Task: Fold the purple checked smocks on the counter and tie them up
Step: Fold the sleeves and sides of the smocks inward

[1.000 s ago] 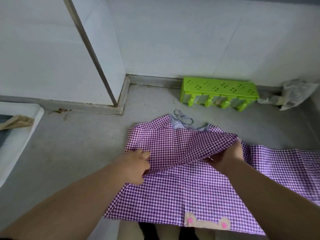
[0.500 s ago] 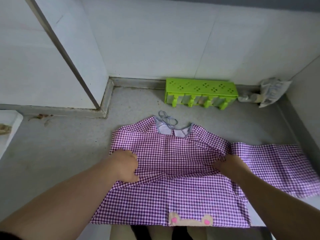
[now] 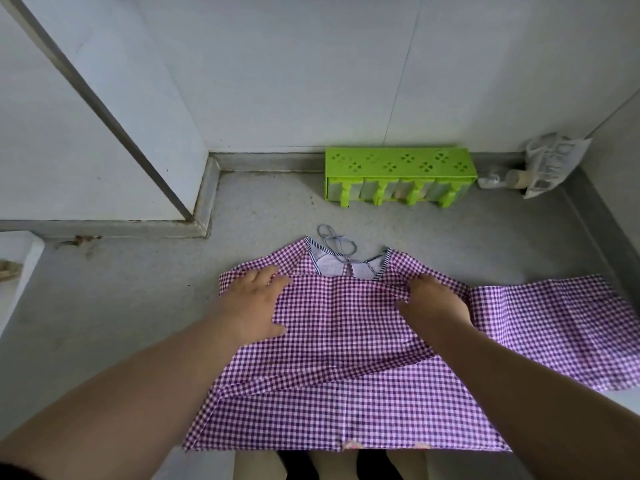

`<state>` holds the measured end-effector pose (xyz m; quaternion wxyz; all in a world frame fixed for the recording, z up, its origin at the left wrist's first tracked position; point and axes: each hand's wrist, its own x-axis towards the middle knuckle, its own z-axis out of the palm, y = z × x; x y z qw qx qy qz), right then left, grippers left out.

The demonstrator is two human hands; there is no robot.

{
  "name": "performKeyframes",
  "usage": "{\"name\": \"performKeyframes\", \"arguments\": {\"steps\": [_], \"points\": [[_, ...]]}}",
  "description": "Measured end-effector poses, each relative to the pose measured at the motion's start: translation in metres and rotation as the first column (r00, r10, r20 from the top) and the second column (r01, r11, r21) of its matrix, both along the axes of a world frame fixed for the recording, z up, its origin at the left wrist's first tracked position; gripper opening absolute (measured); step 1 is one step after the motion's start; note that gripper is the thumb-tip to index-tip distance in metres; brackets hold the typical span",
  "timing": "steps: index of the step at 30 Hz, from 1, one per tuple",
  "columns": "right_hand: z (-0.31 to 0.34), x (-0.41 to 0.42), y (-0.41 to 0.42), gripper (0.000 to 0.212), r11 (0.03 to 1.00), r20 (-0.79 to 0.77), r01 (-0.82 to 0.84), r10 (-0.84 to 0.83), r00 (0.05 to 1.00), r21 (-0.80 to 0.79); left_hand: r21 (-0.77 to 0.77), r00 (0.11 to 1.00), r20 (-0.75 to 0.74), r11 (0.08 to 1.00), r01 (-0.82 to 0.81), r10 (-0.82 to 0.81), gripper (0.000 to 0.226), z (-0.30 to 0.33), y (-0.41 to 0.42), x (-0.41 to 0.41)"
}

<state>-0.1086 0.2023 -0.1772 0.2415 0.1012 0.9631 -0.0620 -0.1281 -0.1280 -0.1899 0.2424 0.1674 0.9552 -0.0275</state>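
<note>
A purple checked smock lies spread on the grey counter, its striped collar and thin blue tie strings at the far side. A folded layer crosses its middle. My left hand lies flat on the smock's upper left part, fingers straight. At the upper right of the body, my right hand pinches a fold of the cloth. One checked sleeve stretches out to the right.
A bright green plastic holder stands against the back wall. A crumpled plastic bag sits in the far right corner. A white tiled pillar rises at the left, and a white basin edge shows at far left.
Both hands have carried the folded edge of the smock away from me toward the collar. The left hand has gone from gripping the cloth to lying flat on it.
</note>
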Motion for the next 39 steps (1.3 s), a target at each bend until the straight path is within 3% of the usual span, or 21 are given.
{"name": "performKeyframes", "arguments": {"steps": [2,6,13,17,19,23,25,29,33,37,39], "points": [[-0.005,-0.002,-0.003,0.066,1.000,0.033,-0.016,0.015,0.999,0.026,-0.016,0.998,0.021,0.998,-0.066,0.066,0.116,-0.002,-0.001,-0.006],[-0.017,-0.005,-0.004,0.103,0.996,0.083,-0.073,0.069,0.994,0.050,-0.121,0.990,0.128,0.991,-0.049,0.065,0.128,-0.007,0.001,-0.014],[-0.022,-0.050,0.002,0.111,0.989,0.068,-0.110,0.103,0.992,0.098,-0.150,0.981,0.160,0.985,-0.084,0.108,0.137,-0.001,0.000,-0.057],[-0.025,-0.090,0.000,0.113,0.992,0.055,-0.080,0.076,0.996,0.093,-0.002,0.997,0.008,0.997,-0.072,0.072,0.112,0.007,0.012,-0.077],[-0.021,-0.101,0.000,0.105,0.992,0.027,-0.098,0.096,0.995,0.083,-0.020,1.000,0.010,0.999,-0.025,0.025,0.112,0.010,0.019,-0.073],[-0.013,-0.094,0.010,0.044,0.992,-0.171,-0.117,0.122,0.978,0.044,-0.066,0.996,0.039,0.995,-0.081,0.084,0.118,0.006,0.022,-0.076],[-0.011,-0.084,0.018,0.030,0.988,-0.174,-0.132,0.145,0.974,0.083,-0.089,0.995,0.057,0.993,-0.074,0.079,0.117,0.006,0.025,-0.082],[-0.008,-0.073,0.036,0.026,0.978,-0.088,-0.135,0.150,0.985,0.160,-0.198,0.997,0.062,0.980,-0.020,0.033,0.121,0.004,0.032,-0.085],[-0.009,-0.064,0.054,0.013,0.931,-0.118,-0.200,0.246,0.962,0.306,-0.261,0.998,0.060,0.965,0.028,-0.013,0.129,0.000,0.035,-0.086],[-0.014,-0.062,0.058,0.019,0.969,-0.114,-0.111,0.138,0.984,0.221,-0.278,0.999,0.038,0.961,0.017,-0.007,0.132,-0.005,0.037,-0.086],[-0.019,-0.063,0.059,0.020,0.987,-0.125,-0.057,0.076,0.989,0.152,-0.215,0.994,-0.025,0.972,0.097,-0.105,0.119,0.000,0.046,-0.077]]}}
